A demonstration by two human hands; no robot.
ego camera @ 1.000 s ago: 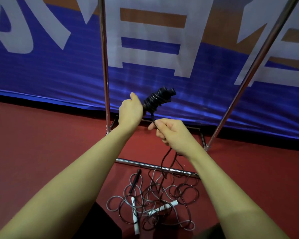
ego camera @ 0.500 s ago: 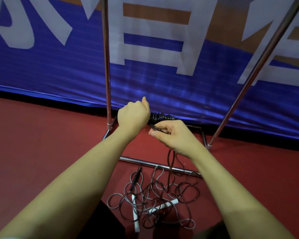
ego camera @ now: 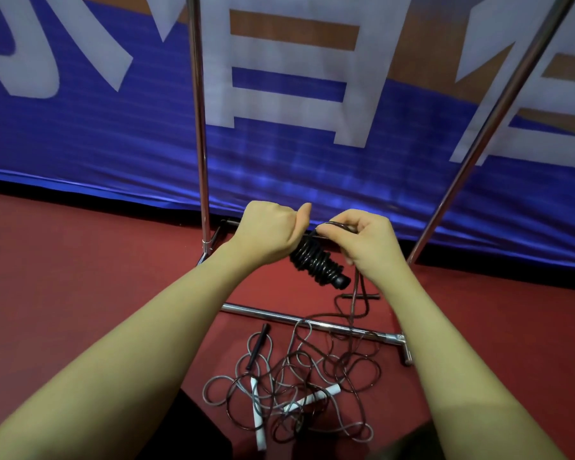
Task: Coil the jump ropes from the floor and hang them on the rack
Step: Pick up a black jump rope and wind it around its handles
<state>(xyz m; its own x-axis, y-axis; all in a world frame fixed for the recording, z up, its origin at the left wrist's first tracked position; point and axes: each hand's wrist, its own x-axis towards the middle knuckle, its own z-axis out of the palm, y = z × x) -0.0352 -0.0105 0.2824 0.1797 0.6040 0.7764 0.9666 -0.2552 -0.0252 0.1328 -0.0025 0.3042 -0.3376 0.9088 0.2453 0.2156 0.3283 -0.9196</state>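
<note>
Gripping the black coil (ego camera: 316,260) in the left hand (ego camera: 266,232), pinching the cord (ego camera: 355,290) in the right hand (ego camera: 365,239), keeping each turn tight.

The rack (ego camera: 198,134) is polished, shiny metal tubing. The banner (ego camera: 97,134) looks like glossy woven cloth. The floor (ego camera: 80,260) is matt red. The coiled rope (ego camera: 317,262) is glossy black.

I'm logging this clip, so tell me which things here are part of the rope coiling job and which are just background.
Part of the job:
- left hand, gripping the black coiled bundle
- right hand, pinching the rope's free length
- tangled ropes on the floor, with white handles
- metal rack

Background:
- blue banner
- red floor
</note>
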